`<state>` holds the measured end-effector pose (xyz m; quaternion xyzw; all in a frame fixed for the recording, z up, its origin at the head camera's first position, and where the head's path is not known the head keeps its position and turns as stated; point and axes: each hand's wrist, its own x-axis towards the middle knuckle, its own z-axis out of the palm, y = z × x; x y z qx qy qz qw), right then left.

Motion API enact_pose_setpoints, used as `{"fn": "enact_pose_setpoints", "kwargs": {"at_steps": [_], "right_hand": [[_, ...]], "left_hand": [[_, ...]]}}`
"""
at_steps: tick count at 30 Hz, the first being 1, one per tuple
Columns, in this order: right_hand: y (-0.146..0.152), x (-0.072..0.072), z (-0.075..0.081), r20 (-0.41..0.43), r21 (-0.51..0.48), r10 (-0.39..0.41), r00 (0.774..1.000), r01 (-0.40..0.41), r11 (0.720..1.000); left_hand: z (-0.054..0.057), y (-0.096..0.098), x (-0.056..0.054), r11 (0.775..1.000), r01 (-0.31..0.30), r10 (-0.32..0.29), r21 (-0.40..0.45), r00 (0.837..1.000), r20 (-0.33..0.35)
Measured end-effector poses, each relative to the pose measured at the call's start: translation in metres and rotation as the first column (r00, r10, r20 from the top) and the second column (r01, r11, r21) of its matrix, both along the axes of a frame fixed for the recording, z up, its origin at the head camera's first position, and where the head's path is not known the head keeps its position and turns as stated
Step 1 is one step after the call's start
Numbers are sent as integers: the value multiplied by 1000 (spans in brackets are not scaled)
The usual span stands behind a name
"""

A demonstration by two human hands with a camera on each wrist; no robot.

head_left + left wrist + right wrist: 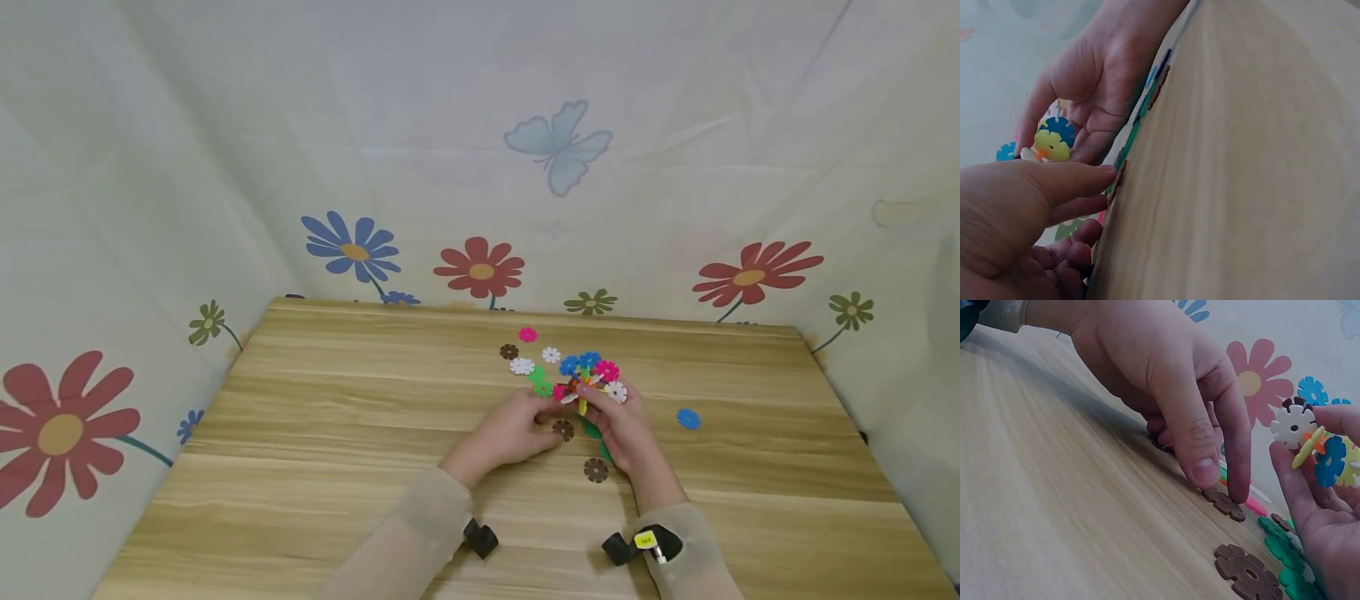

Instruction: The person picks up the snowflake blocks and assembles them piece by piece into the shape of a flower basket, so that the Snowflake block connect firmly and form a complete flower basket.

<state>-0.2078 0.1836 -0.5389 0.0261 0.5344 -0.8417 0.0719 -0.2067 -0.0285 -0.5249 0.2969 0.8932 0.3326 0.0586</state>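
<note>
Okay, nearest on my feed, a loose brown disc lies flat on the wooden table. Just beyond, I see the left hand pinching a second brown disc by its rim, down at the tabletop. The right hand pinches a multicoloured disc cluster, raised. Farther lie white discs, then a pink disc, before the flowered curtain.

A long beige left sleeve and matching right sleeve are worn. To the right sleeve are fixed a black wrist camera, rounded black plate, yellow label with unreadable print and short silver rod; a second black camera is fitted to the left, facing it.
</note>
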Motion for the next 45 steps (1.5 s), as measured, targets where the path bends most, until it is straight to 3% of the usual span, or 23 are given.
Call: {"fn": "enact_pose_setpoints", "kwargs": {"at_steps": [6, 10, 13, 17, 20, 22, 27, 30, 32, 36, 41, 45], "right_hand": [[-1, 0, 0, 27, -13, -38, 999, 39, 999], [-1, -1, 0, 22, -28, -53, 998, 53, 998], [-1, 0, 0, 16, -24, -51, 999, 51, 998], [0, 1, 2, 6, -5, -49, 999, 49, 999], [0, 2, 2, 9, 8, -46, 999, 46, 999], [0, 2, 2, 11, 9, -47, 999, 47, 999], [-3, 0, 2, 24, 28, -59, 998, 58, 998], [-4, 0, 2, 30, 63, -54, 998, 52, 997], [-4, 0, 1, 29, 88, -55, 998, 52, 995], [-7, 3, 2, 7, 169, -61, 998, 59, 984], [-10, 4, 1, -59, 306, -86, 995, 100, 947], [-10, 4, -1, -102, 332, -94, 990, 123, 935]], "left_hand": [[-1, 0, 1, 1000, 19, -19, -13, 999, -30], [-16, 1, -5, 1000, 10, -12, -26, 999, -51], [-22, -1, -8, 999, -6, 5, -49, 1000, -19], [-6, -8, -4, 999, -41, 41, -3, 990, 137], [7, -13, -3, 993, -99, 83, 69, 975, 204], [11, -16, -5, 982, -152, 128, 109, 971, 202], [24, -22, -6, 915, -315, 260, 253, 939, 226], [31, -22, -5, 874, -361, 290, 325, 924, 248], [33, -21, -3, 861, -370, 295, 350, 922, 249], [37, -17, -1, 865, -349, 295, 360, 935, 199], [37, -13, 0, 886, -319, 289, 336, 947, 138], [35, -11, 0, 896, -304, 284, 322, 953, 111]]}}
